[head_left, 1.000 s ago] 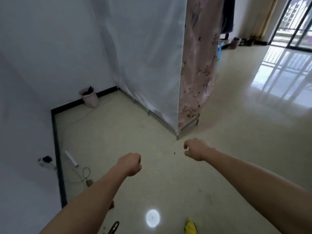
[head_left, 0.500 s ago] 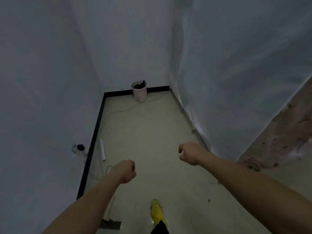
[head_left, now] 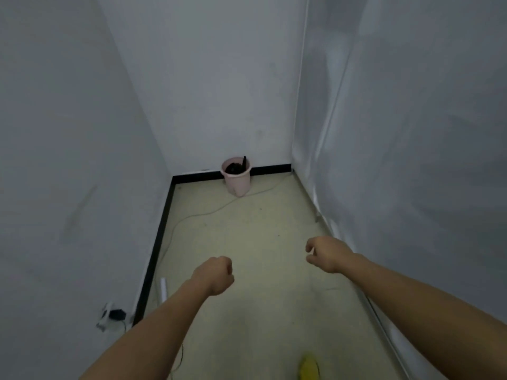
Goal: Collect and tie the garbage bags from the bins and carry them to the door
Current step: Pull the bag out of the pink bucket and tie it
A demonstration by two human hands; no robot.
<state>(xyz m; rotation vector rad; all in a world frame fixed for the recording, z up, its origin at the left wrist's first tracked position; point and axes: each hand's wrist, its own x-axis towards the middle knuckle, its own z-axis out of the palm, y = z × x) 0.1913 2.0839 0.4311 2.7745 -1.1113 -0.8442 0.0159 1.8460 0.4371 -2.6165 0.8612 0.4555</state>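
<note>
One pink bin [head_left: 237, 180] with one black bag [head_left: 233, 168] inside. Two hands: left [head_left: 217, 275], right [head_left: 325, 254]. One yellow shoe [head_left: 309, 368]. One white cord [head_left: 208, 212].

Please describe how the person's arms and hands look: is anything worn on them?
Both forearms are bare, with no sleeves in view. The left hand and the right hand wear no gloves, and no watch, ring or bracelet shows on either wrist.

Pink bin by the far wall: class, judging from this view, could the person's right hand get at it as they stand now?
Probably not yet. The pink bin stands at the far wall, well beyond the right hand. The floor between looks free apart from a thin cable, so walking closer should do.
</note>
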